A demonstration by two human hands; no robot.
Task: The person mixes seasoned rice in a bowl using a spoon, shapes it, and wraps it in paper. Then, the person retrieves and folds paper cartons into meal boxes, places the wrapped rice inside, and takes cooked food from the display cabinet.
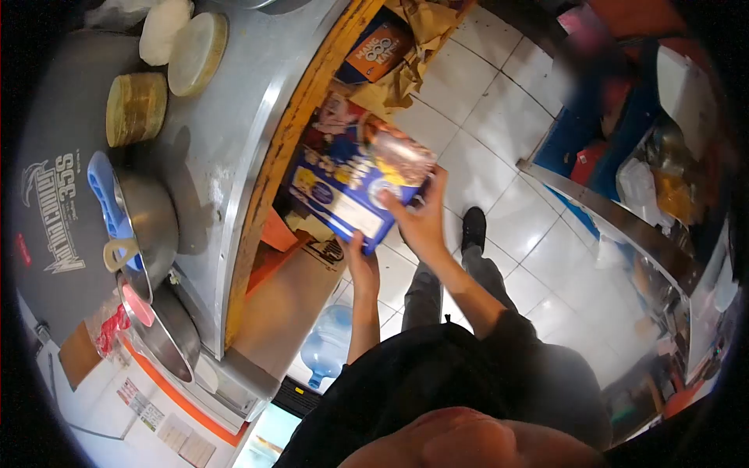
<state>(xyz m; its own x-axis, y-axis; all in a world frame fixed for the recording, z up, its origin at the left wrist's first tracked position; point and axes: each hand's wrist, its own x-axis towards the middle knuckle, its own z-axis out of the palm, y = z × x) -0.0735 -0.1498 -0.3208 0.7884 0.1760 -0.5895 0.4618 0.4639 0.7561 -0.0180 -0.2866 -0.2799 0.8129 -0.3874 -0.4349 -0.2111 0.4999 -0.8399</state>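
A blue printed box [343, 175] with yellow lettering and food pictures is held at the edge of the open shelf under the metal counter. My right hand [422, 221] grips its near right side, the thumb across the printed face. At the box's lower edge, my left hand [362, 261] holds it with the fingertips. The far end of the box lies over the shelf opening. Beyond it sit an orange and dark box [379, 53] and crumpled brown paper [417, 31].
On the metal counter [234, 101] are round containers [136, 109], metal bowls [152, 226] and a blue-handled utensil [111, 199]. A blue water jug [326, 343] stands on the floor below. At the right is a blue shelving unit [554, 152] with plastic bags.
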